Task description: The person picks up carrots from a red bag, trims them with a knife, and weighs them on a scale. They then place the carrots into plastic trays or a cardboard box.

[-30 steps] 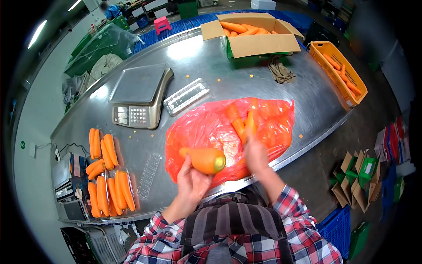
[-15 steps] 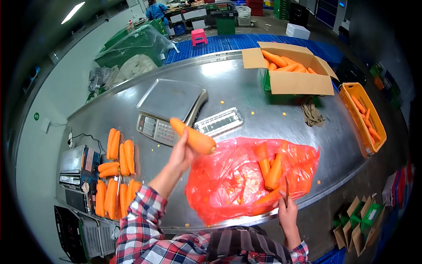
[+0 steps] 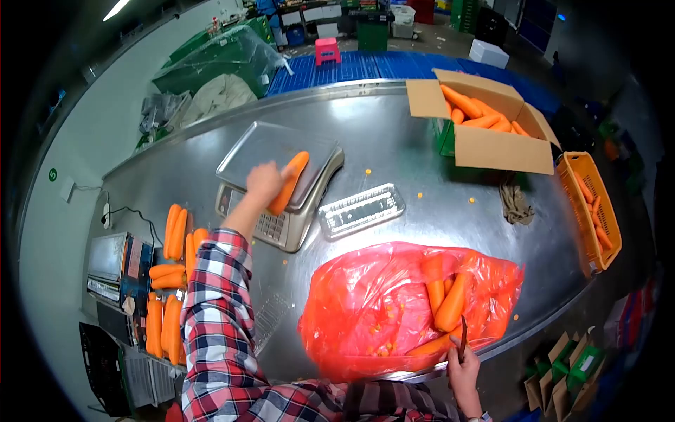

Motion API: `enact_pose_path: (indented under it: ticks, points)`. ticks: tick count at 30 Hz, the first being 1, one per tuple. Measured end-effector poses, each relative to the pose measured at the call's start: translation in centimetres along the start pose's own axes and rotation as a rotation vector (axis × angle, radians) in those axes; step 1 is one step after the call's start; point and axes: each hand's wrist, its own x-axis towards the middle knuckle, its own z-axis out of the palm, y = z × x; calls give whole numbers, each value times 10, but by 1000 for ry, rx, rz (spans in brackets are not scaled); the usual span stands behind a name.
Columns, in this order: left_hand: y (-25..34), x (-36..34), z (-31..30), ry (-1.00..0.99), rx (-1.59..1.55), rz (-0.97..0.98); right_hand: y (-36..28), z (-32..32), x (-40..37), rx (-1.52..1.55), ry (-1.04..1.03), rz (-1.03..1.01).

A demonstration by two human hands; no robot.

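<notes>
My left hand (image 3: pixel 264 181) is closed around a carrot (image 3: pixel 290 184), holding it over the near part of the scale (image 3: pixel 313 193), whose metal pan (image 3: pixel 246 151) shows behind. In my right hand (image 3: pixel 464 369), low at the table's near edge, is a knife (image 3: pixel 463 332) with its dark blade pointing up. Just beside that hand lies a red plastic bag (image 3: pixel 344 295), spread open, with several carrots (image 3: pixel 450 304) and small orange scraps on it. A clear plastic tray (image 3: pixel 362 211) sits between the scale and the bag.
More carrots (image 3: pixel 174 232) lie in groups at the left, near a second machine (image 3: pixel 109 260). A cardboard box (image 3: pixel 503 151) of carrots stands at the back right, a cloth (image 3: pixel 517 204) by it. An orange crate (image 3: pixel 608 243) holds carrots at the right edge.
My left hand has moved forward and left with the carrot, from above the bag's edge to over the scale. My right hand stays near the bag with the knife.
</notes>
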Motion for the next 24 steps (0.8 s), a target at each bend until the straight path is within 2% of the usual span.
enact_pose_path:
  ticks: [1, 3, 4, 7, 10, 14, 16, 19, 21, 24]
  points:
    - [-13, 8, -1, 159, -10, 61, 2, 1, 4, -17, -14, -9]
    - [-48, 29, -9, 329, -315, 203, 1, 3, 8, -33, -39, -17]
    - [-43, 14, -37, 303, -411, 106, -1, 5, 9, -32, -45, -16]
    - [-85, 34, -54, 312, -493, 130, -1, 9, 12, -8, -70, -14]
    - [-90, 32, -64, 159, -471, 57, 4, 14, 16, 9, -84, -47]
    - [-80, 45, -41, 171, -377, 125, -1, 16, 16, 23, -92, -40]
    - [-57, 43, -25, 154, -335, 123, -3, 16, 15, 15, -80, -38]
    - [-10, 24, -5, -18, -155, -50, -2, 16, 14, -4, -56, -38]
    - [16, 1, -6, -177, -58, -4, 6, 16, 10, -16, -47, -34]
    - [19, -5, 6, -168, 30, 33, 1, 16, 3, -12, -40, -47]
